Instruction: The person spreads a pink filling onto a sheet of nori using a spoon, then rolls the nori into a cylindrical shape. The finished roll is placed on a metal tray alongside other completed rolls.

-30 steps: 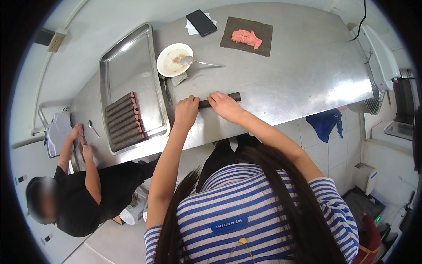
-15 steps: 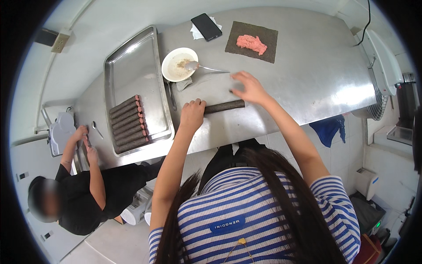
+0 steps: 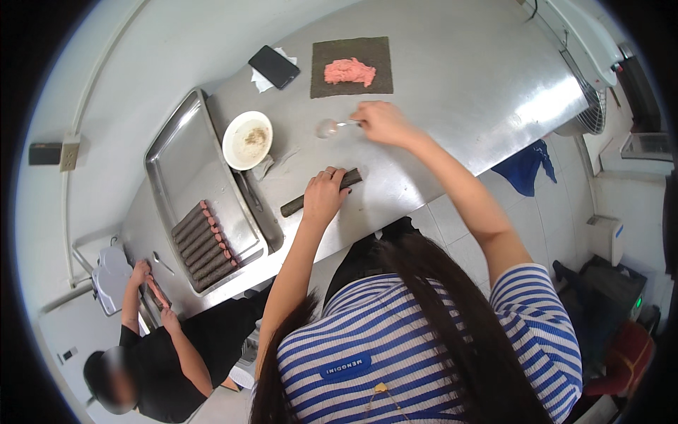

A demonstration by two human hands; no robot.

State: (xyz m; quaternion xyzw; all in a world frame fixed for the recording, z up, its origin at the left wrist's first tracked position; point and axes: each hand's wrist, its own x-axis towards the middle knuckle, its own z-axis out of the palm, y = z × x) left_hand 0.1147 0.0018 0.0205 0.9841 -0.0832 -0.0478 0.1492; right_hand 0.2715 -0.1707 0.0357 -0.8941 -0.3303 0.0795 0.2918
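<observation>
My left hand (image 3: 325, 194) rests on a long dark seaweed roll (image 3: 295, 205) lying on the steel table (image 3: 452, 92). My right hand (image 3: 381, 121) is farther back and holds a metal spoon (image 3: 330, 127) by its handle, the bowl pointing left. Beyond it lies a dark seaweed sheet (image 3: 351, 67) with a lump of pink paste (image 3: 349, 71) on it. A white bowl (image 3: 247, 139) with brownish residue stands left of the spoon.
A steel tray (image 3: 187, 169) at the left holds several finished dark rolls (image 3: 203, 244). A black phone (image 3: 274, 66) lies on a white tissue at the back. Another person in black (image 3: 152, 353) works at the table's left end. A fan (image 3: 590, 106) stands at the right.
My right hand left the roll, reached back and picked up the spoon. My left hand stayed on the roll.
</observation>
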